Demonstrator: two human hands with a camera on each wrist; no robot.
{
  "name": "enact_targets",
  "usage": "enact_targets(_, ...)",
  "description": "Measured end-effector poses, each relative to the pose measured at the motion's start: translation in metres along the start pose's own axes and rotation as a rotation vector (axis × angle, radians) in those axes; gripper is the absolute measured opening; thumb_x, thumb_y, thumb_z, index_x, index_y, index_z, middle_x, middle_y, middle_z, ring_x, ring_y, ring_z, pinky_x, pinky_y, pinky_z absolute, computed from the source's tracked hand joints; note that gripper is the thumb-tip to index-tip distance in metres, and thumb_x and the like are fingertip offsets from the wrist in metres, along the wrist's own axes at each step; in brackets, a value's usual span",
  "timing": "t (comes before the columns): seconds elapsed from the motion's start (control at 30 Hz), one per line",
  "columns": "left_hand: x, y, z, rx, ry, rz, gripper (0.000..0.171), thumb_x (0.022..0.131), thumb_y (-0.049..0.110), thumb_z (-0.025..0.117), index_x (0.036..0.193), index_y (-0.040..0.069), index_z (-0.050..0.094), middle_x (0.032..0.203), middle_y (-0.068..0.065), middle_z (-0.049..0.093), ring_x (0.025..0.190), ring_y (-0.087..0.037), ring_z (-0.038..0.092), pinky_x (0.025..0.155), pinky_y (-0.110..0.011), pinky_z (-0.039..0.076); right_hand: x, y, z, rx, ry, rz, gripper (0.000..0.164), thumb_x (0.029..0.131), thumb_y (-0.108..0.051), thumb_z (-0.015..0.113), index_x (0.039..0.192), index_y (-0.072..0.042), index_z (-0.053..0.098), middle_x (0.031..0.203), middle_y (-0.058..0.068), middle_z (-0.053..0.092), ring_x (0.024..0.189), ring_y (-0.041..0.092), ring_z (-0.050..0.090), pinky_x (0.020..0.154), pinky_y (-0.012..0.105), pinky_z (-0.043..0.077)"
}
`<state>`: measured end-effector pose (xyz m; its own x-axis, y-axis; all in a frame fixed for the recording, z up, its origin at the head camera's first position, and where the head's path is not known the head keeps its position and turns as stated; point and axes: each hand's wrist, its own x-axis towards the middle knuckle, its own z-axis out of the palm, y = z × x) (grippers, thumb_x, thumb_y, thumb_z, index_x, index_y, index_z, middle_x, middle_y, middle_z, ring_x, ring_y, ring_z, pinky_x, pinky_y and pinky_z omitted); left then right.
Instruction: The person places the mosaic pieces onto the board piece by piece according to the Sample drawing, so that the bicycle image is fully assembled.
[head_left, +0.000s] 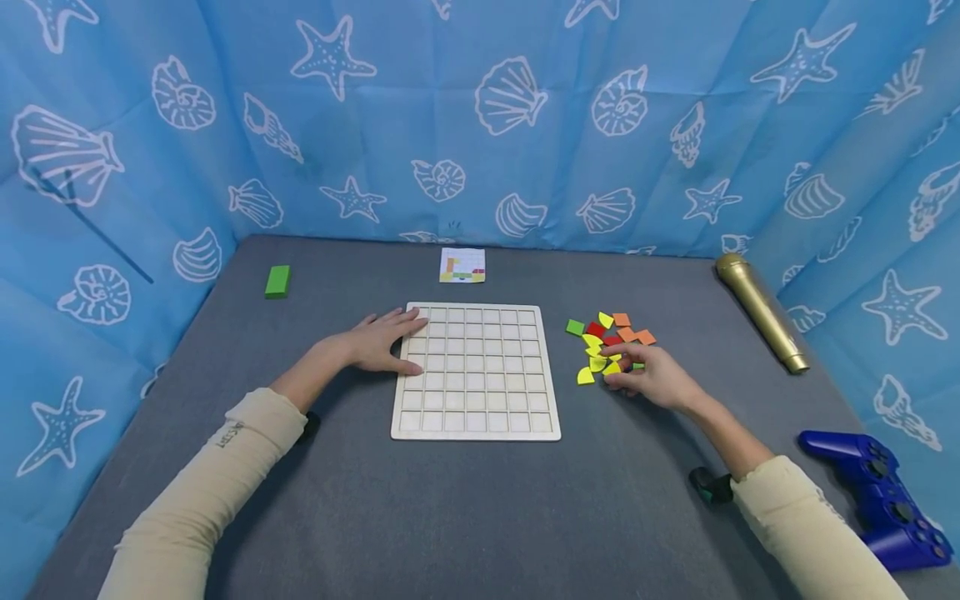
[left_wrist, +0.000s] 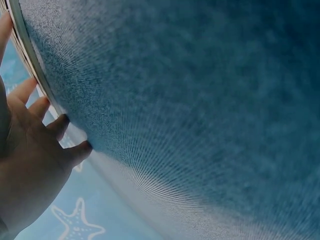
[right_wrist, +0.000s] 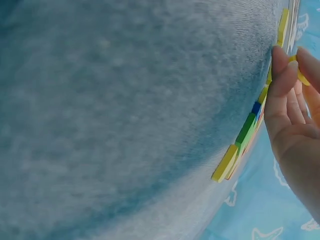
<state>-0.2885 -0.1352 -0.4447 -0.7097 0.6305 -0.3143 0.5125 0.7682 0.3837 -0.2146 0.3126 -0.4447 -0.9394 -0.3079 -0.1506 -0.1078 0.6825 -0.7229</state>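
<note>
A white square board (head_left: 487, 363) marked off in a grid of cells lies flat on the grey table. My left hand (head_left: 377, 342) rests on its left edge, fingers spread and thumb over the rim. To the board's right, my right hand (head_left: 654, 377) pinches a yellow quarter-circle tile (right_wrist: 302, 76) between thumb and fingertips, at the near side of a loose pile. In that pile are several yellow tiles (head_left: 585, 377), orange tiles (head_left: 647, 337), red tiles (head_left: 596, 329) and a green tile (head_left: 575, 327). Part of the pile is hidden behind the right hand.
A small printed card (head_left: 462, 267) with a coloured pattern lies beyond the board. At the far left is a green block (head_left: 277, 282). On the right side are a gold microphone (head_left: 761, 312) and a blue game controller (head_left: 877, 496). A blue curtain (head_left: 420, 108) surrounds the table.
</note>
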Motion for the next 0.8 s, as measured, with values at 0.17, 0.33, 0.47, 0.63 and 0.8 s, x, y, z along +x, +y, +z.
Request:
enact_targets(0.17, 0.001, -0.001, 0.0, 0.003, 0.006, 0.007, 0.091, 0.087, 0.058, 0.06, 0.154, 0.014, 0.017, 0.159, -0.011, 0.005, 0.143, -0.033, 0.001, 0.109, -0.06, 0.003, 0.005, -0.002, 0.001, 0.002, 0.033, -0.015, 0.043, 0.084, -0.006, 0.073, 0.124, 0.002, 0.058, 0.088, 0.011, 0.062, 0.068, 0.021, 0.062, 0.062, 0.029, 0.055)
enact_targets(0.33, 0.002, -0.003, 0.001, -0.013, -0.002, -0.001, 0.091, 0.087, 0.058, 0.06, 0.154, 0.014, 0.017, 0.159, -0.01, 0.004, 0.143, -0.033, 0.0, 0.109, -0.061, 0.002, 0.01, -0.007, 0.003, -0.002, 0.012, -0.025, 0.041, 0.087, -0.012, 0.072, 0.123, 0.001, 0.059, 0.096, 0.012, 0.062, 0.072, 0.02, 0.063, 0.063, 0.031, 0.054)
enact_targets(0.47, 0.002, -0.003, 0.002, -0.028, -0.004, 0.0, 0.092, 0.086, 0.058, 0.061, 0.154, 0.014, 0.017, 0.159, -0.01, 0.004, 0.143, -0.033, 0.0, 0.109, -0.061, 0.002, 0.016, -0.012, 0.005, 0.021, -0.003, 0.001, 0.039, 0.088, -0.015, 0.071, 0.123, 0.0, 0.06, 0.097, 0.012, 0.06, 0.073, 0.022, 0.062, 0.065, 0.033, 0.053)
enact_targets(0.63, 0.001, -0.003, 0.003, -0.052, 0.01, 0.018, 0.092, 0.086, 0.057, 0.062, 0.154, 0.012, 0.019, 0.158, -0.013, 0.006, 0.143, -0.035, 0.0, 0.107, -0.063, 0.001, 0.024, -0.022, 0.008, 0.08, -0.012, 0.01, 0.039, 0.09, -0.015, 0.069, 0.124, 0.002, 0.06, 0.099, 0.014, 0.061, 0.077, 0.024, 0.063, 0.069, 0.034, 0.054)
enact_targets(0.8, 0.001, -0.004, 0.003, -0.059, 0.013, 0.019, 0.091, 0.086, 0.055, 0.063, 0.154, 0.012, 0.019, 0.158, -0.012, 0.006, 0.143, -0.035, 0.0, 0.107, -0.063, 0.001, 0.03, -0.04, 0.01, 0.134, -0.025, 0.012, 0.039, 0.092, -0.014, 0.066, 0.124, 0.007, 0.058, 0.101, 0.019, 0.066, 0.084, 0.03, 0.065, 0.072, 0.039, 0.055)
